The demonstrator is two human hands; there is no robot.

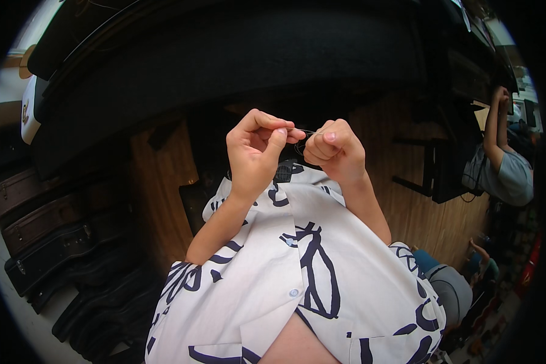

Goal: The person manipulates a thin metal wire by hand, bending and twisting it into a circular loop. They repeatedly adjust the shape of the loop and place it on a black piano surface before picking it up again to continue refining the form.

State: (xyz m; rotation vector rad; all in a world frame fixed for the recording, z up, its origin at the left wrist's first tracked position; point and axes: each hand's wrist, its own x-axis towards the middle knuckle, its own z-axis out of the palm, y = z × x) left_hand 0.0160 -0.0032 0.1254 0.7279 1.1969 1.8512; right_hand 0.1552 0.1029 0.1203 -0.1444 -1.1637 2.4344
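Observation:
A thin, wire-like string runs between my two hands, which are raised in front of my chest. My left hand pinches it between thumb and fingertips. My right hand is curled closed on the string, thumb laid over the bent fingers. Small dark loops of the same string hang in the gap between the hands. What lies inside the right fist is hidden.
A long black surface stretches ahead of me. Dark instrument-style cases are lined up at the left. A black stand or bench is on the wooden floor at right. One person in grey reaches upward nearby; others are lower right.

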